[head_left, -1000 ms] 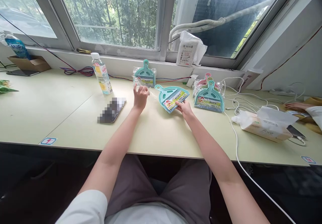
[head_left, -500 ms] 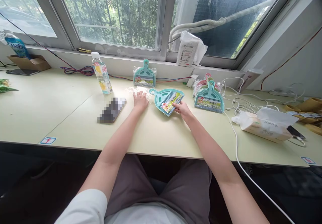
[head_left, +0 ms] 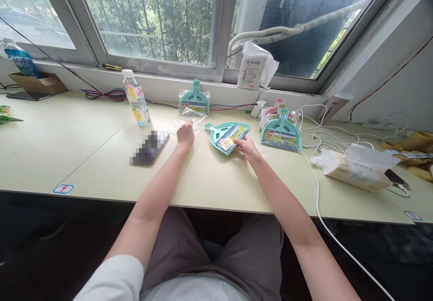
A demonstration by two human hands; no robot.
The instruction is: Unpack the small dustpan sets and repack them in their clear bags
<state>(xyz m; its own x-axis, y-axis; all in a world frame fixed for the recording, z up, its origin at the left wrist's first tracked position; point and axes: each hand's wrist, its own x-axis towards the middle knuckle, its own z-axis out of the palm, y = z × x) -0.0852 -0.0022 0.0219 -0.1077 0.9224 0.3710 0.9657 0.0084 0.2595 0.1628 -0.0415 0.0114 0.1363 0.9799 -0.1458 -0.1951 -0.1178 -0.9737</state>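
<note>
My left hand (head_left: 185, 135) is pinched on a crumpled clear plastic wrapper (head_left: 187, 123) lying on the pale green table (head_left: 216, 175). My right hand (head_left: 246, 148) grips the edge of an unwrapped teal dustpan (head_left: 227, 136), which has a colourful card label and lies flat between my hands. Farther back, a second teal dustpan (head_left: 194, 102) sits in its clear bag. To the right stands a third teal dustpan (head_left: 280, 132), with a pink one (head_left: 275, 109) partly hidden behind it.
A water bottle (head_left: 136, 105) and a blurred phone (head_left: 150, 148) stand left of my hands. White cables and a tissue pack (head_left: 355, 170) lie on the right. Window sill (head_left: 162, 78) runs along the back; the table's front edge (head_left: 216, 206) lies below my forearms.
My left hand has closed on the wrapper and drawn it up and back. The teal dustpan has turned clockwise under my right hand, which has stayed nearly in place.
</note>
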